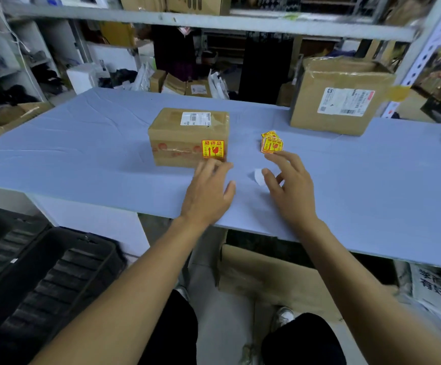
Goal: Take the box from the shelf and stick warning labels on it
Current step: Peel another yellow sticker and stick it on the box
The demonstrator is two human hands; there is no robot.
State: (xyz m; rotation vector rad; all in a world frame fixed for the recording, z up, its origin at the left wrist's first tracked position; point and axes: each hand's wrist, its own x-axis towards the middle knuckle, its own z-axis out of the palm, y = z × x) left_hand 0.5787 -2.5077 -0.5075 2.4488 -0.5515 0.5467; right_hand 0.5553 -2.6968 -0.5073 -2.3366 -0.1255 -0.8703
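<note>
Larger carton (338,101) on blue table (82,143); black crates (37,272) below.

A small cardboard box (189,137) stands on the blue bench (82,143), white shipping label on its top. A yellow-and-red warning label (212,148) is stuck on the front face, at the right end. The left hand (209,192) is open, palm down, fingertips at the box's lower right corner. The right hand (292,188) is open over the bench, fingers spread, just short of a small stack of warning labels (271,142) lying right of the box. A white scrap of paper (259,176) lies between the hands. A larger cardboard box (338,97) sits at the far right.
</note>
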